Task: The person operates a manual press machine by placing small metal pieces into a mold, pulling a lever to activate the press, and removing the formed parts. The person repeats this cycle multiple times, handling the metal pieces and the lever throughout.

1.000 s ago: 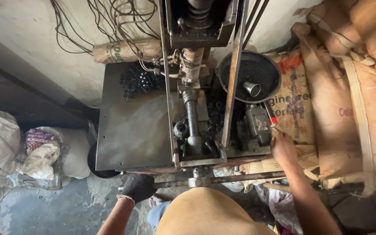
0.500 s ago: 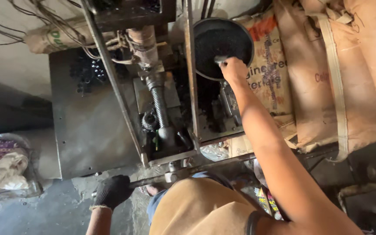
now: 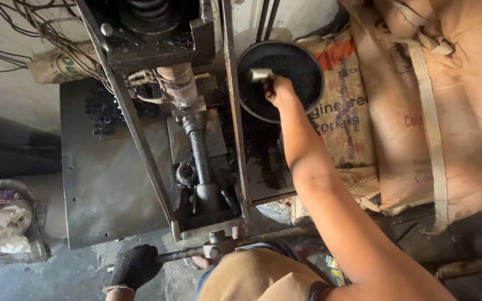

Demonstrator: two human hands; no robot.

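My right hand (image 3: 277, 89) reaches out over a round black pan (image 3: 307, 62) of dark powder and grips a small pale metal cup (image 3: 261, 74) above it. My left hand (image 3: 135, 266), in a black glove, is closed around the end of a long metal lever (image 3: 196, 253) at the front of a dark press machine (image 3: 157, 33). A threaded vertical screw (image 3: 198, 156) runs down the middle of the machine to a dark die area.
A grey steel plate (image 3: 104, 184) forms the machine bed, with a pile of small black parts (image 3: 104, 111) at its back. Brown printed sacks (image 3: 419, 111) stack up on the right. Tangled wires (image 3: 23, 28) hang at upper left, cloth bundles (image 3: 1, 223) lie lower left.
My right hand rose from the machine's right side up to the black pan and now holds the small cup over it. The left hand stayed on the lever. The view shifted closer.
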